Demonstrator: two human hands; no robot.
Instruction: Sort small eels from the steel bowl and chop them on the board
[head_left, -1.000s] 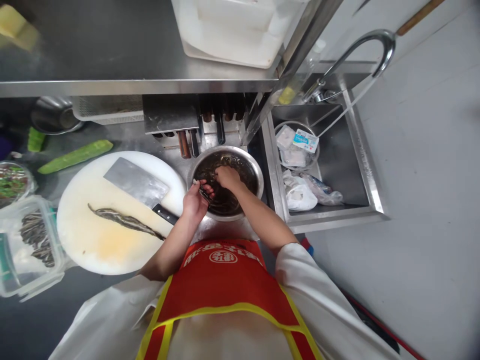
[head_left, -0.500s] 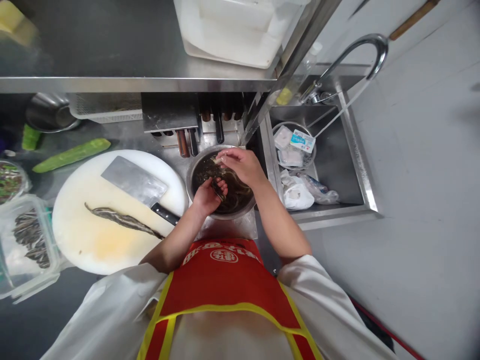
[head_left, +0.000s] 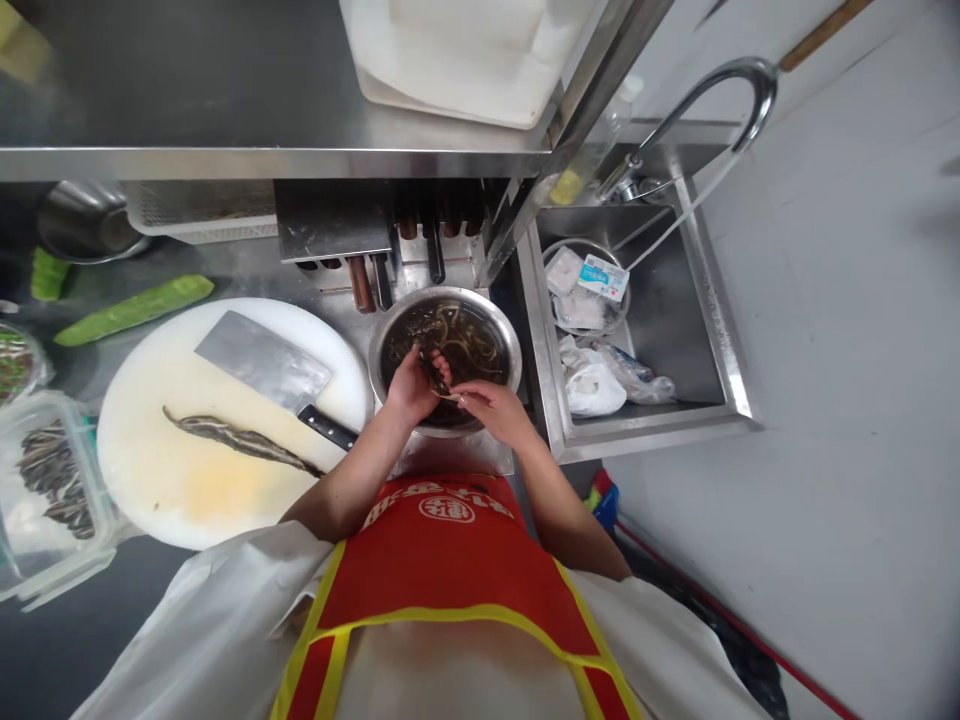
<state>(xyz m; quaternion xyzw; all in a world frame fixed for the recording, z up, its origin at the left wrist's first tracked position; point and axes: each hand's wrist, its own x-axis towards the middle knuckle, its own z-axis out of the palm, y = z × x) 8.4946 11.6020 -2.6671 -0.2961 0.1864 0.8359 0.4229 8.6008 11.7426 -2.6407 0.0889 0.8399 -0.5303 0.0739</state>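
My left hand (head_left: 414, 390) is closed around a dark, slender eel (head_left: 433, 376) over the near part of a steel bowl (head_left: 514, 350). My right hand (head_left: 496, 410) pinches the eel's near end at the bowl's near rim, its fingertips close to the left ones. Dark water (head_left: 480, 330) fills the bowl, with several long, pale-and-dark eels in it. To the left, a split, flattened eel (head_left: 236, 436) lies on a round white cutting board (head_left: 142, 400). Above it on the board rests a cleaver (head_left: 262, 358), black handle towards me.
A clear plastic box (head_left: 105, 500) at the left holds dark eel pieces. A peeled green gourd (head_left: 135, 310) lies behind the board. Knives stand in a rack (head_left: 334, 225) under the steel shelf (head_left: 262, 163). On the right, a sink (head_left: 675, 330) contains a bowl of packets and plastic bags.
My right hand has come down from over the bowl's far side to the near rim, beside my left hand. The left hand keeps its hold on the eel.
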